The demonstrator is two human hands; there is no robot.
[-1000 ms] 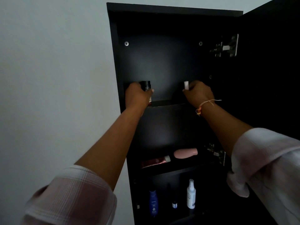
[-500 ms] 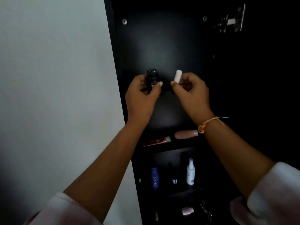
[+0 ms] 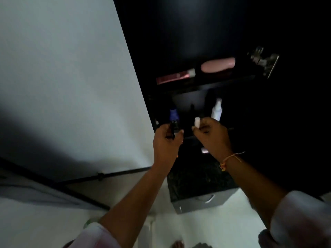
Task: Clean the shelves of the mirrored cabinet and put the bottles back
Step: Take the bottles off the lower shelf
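- Standing open, the dark cabinet [image 3: 197, 33] carries a pink bottle [image 3: 217, 64] and a red tube [image 3: 174, 77] lying flat. A blue bottle [image 3: 173, 113] and a white spray bottle [image 3: 217, 110] stand on the shelf below.
- The left hand [image 3: 166, 140] and right hand [image 3: 211, 135] hang side by side before that lower shelf.
- The left grip wraps a small dark bottle [image 3: 173, 127] and the right grip pinches a small white bottle [image 3: 197, 122]. Both bottles are roughly upright, and the shelf lies just beyond them.
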